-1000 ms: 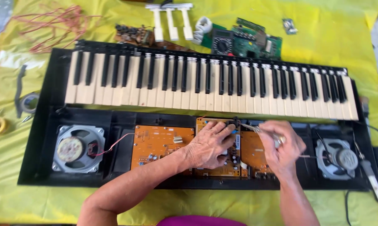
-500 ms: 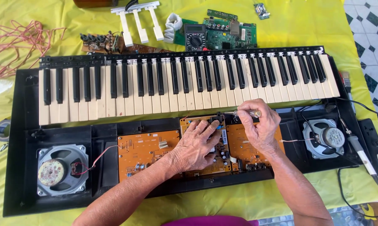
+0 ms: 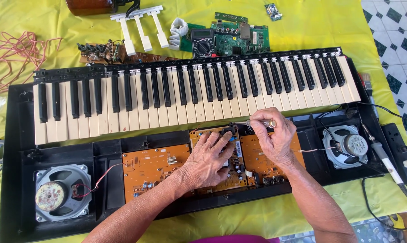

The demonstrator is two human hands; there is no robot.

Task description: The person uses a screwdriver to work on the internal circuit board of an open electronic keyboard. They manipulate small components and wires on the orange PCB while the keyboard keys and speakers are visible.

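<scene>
A yellow cloth (image 3: pixel 41 18) covers the surface; checkered tiles (image 3: pixel 392 36) show at upper right. The opened keyboard (image 3: pixel 194 96) spans the frame's middle, 1 speaker (image 3: pixel 61 198) at lower left. At centre, the left hand (image 3: pixel 208 159) lies flat on the orange board (image 3: pixel 156 168). The right hand (image 3: pixel 273 135) pinches a screwdriver (image 3: pixel 257 123).

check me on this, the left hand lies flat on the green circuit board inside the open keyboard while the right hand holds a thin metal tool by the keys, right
Not quite: the board is orange, not green. In the head view the left hand lies flat on the orange circuit board inside the open keyboard, while the right hand holds a thin metal tool by the keys. The green board lies on the yellow cloth beyond the keyboard.
</scene>
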